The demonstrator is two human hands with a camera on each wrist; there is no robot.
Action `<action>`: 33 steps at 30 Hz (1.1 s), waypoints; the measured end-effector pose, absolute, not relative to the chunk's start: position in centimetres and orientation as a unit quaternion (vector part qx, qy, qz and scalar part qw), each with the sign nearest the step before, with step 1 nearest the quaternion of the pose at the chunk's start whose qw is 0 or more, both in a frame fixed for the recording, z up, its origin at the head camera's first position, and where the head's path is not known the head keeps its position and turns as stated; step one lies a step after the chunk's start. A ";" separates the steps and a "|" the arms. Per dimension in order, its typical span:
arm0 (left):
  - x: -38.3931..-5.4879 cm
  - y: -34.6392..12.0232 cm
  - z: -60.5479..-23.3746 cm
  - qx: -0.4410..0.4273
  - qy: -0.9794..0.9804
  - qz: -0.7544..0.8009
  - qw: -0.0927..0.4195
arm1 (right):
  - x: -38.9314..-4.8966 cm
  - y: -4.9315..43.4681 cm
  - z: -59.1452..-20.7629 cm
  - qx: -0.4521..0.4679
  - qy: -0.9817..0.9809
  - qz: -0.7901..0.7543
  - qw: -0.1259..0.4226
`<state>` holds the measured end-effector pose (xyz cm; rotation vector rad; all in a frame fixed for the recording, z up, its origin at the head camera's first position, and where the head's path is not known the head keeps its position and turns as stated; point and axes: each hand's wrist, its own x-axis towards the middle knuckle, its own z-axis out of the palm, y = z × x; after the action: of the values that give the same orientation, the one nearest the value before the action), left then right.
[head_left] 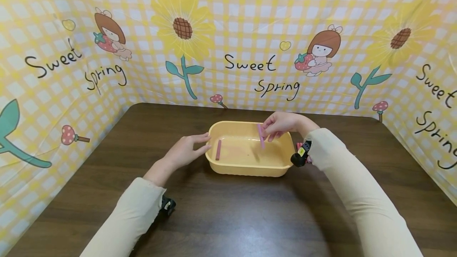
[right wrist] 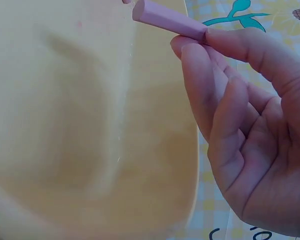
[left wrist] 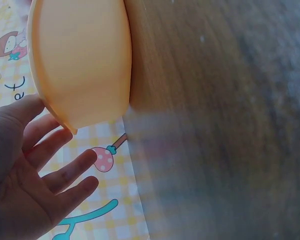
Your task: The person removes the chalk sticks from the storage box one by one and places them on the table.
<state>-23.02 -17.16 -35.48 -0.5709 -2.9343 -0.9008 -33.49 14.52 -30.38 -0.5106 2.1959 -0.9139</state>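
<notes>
Yellow plastic forms the shallow tub (head_left: 250,165) that both hands work around; it sits on a dark wood-grain table (head_left: 232,217), with bare tabletop on the near side of the hands and a checked yellow backdrop (head_left: 228,31) rising close behind and at both sides. The tub's far rim lies near the table's back edge, so the widest open room is toward the person.

Counted: one tub, two pink sticks that show plainly, two hands. Something pink also peeks out just beyond the right wrist, beside the tub's right wall, too hidden to count or name.

The right hand (head_left: 282,125) hovers over the tub's far right part and pinches the lighter pink stick (head_left: 261,135) at its upper end between thumb and fingertips — the other fingers loosely curled behind. The stick hangs down from the pinch into the tub, tilted; whether its lower end touches the floor I cannot tell. The right wrist view shows the same stick (right wrist: 170,21) jutting away from the fingertips over the tub's inside.

The left hand (head_left: 185,150) holds nothing — fingers straight and slightly spread, tips at the tub's left rim. Just past those fingertips, inside the tub, the darker pink stick (head_left: 218,150) lies flat along the left wall.
</notes>
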 end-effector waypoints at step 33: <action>-23.0 -17.2 -35.7 -0.186 -0.937 -0.294 0.014 | -31.5 20.9 -31.4 -0.174 0.795 -0.467 0.345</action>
<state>-23.04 -17.24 -35.72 -0.5781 -2.9188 -0.9170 -31.48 20.86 -31.35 -0.4513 2.0653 -1.2138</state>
